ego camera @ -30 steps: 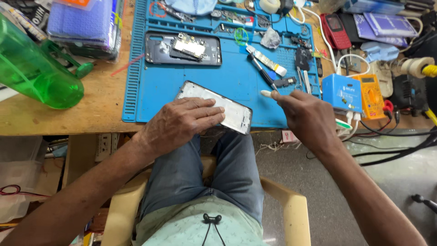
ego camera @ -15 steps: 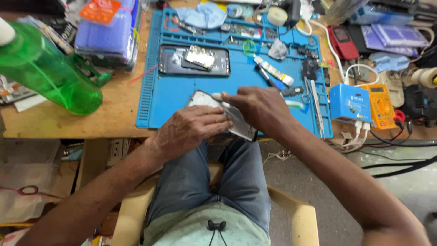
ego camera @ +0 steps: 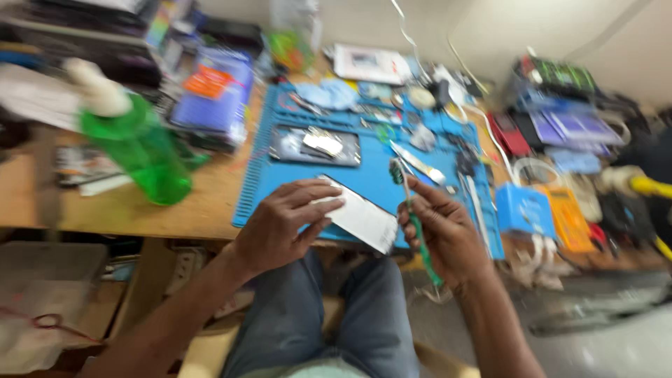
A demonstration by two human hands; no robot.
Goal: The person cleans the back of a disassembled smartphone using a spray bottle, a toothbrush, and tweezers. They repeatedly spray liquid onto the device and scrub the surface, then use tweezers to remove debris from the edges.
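My left hand (ego camera: 283,222) presses on a flat white phone screen panel (ego camera: 362,218) that lies slanted at the near edge of a blue work mat (ego camera: 378,178). My right hand (ego camera: 442,234) holds a green-handled brush (ego camera: 414,220) upright, its bristle head just right of the panel's far end. An opened phone body (ego camera: 315,145) lies further back on the mat. The picture is blurred.
A green plastic bottle (ego camera: 136,150) stands on the wooden bench at the left. Purple boxes (ego camera: 210,98) lie behind it. Small tools are scattered across the mat's far side. A blue box (ego camera: 521,208) and an orange meter (ego camera: 567,217) sit at the right with cables.
My right hand has left the panel and now holds the green brush upright. The view has tilted up, showing more of the bench. My left hand stays on the panel.
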